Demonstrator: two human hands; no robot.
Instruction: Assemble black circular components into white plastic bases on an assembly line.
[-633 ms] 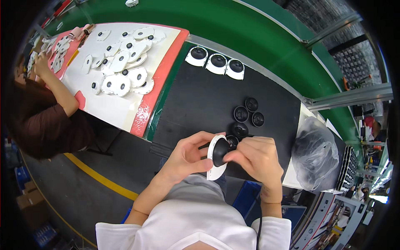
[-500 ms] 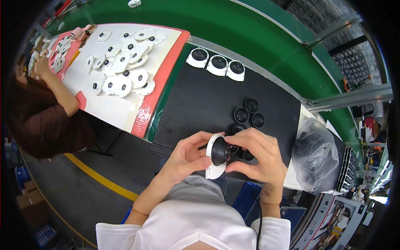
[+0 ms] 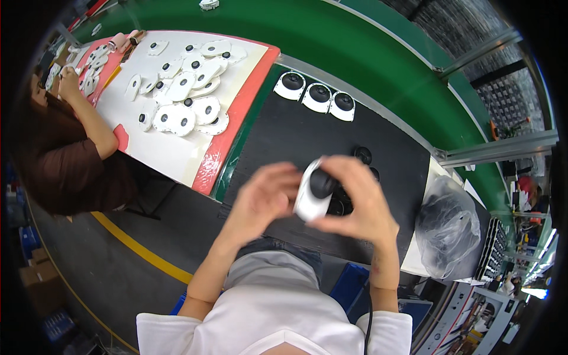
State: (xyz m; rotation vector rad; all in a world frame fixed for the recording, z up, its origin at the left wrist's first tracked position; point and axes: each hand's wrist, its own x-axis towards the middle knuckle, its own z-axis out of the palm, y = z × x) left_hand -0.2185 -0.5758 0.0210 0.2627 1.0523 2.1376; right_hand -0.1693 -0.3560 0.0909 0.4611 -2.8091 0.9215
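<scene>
Over the black mat, my right hand (image 3: 362,204) grips a white housing with a black dome (image 3: 306,204) by its right side. The thumb is at its lower edge and the fingers are over the top. Just left of it, my left hand (image 3: 260,204) is blurred, its fingers and thumb apart with nothing visible between them. Black round rings (image 3: 362,155) lie on the mat, partly hidden behind the right hand. Along the mat's far edge stand three similar white housings with black domes (image 3: 317,97).
A co-worker (image 3: 71,154) sits at the left by a white-topped table with a red border (image 3: 204,171), where several white oval parts (image 3: 180,87) are piled. A clear plastic bag (image 3: 448,228) sits at the right. Behind runs a green ledge (image 3: 331,44) with a metal frame.
The housing has moved up slightly and turned, its dome now facing more upward. My left hand has come off it and shifted left; my right hand has taken hold of it.
</scene>
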